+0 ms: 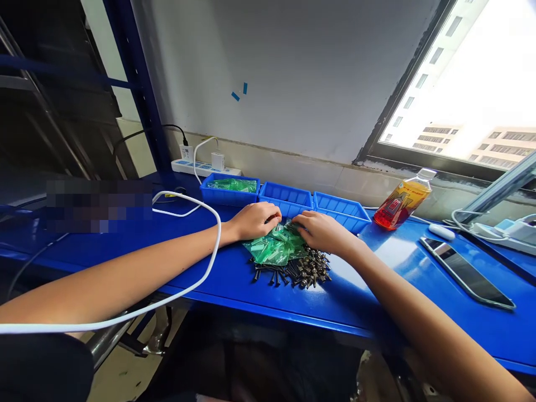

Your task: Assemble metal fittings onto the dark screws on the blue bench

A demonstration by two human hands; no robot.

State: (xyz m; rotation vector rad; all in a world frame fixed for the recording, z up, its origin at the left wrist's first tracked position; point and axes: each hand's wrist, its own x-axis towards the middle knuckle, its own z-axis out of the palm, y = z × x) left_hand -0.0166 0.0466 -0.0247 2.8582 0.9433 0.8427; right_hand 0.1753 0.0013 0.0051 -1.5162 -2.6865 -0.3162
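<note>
Small green and clear plastic bags (276,247) lie in a heap on the blue table, partly over a pile of dark screws (312,269). My left hand (254,220) is at the heap's upper left, its fingers curled and closed on the edge of a plastic bag. From the right, my right hand (325,230) pinches the upper right edge of the bags with thumb and fingers, above the screws. The fingertips of both hands are partly hidden, so I cannot tell whether they hold the same bag.
Behind my hands stand three blue bins: the left bin (228,196) holds green bags, beside a middle bin (288,209) and a right bin (341,212). A drink bottle (404,201) and phone (467,272) are at right. A white cable (211,262) arches across my left forearm.
</note>
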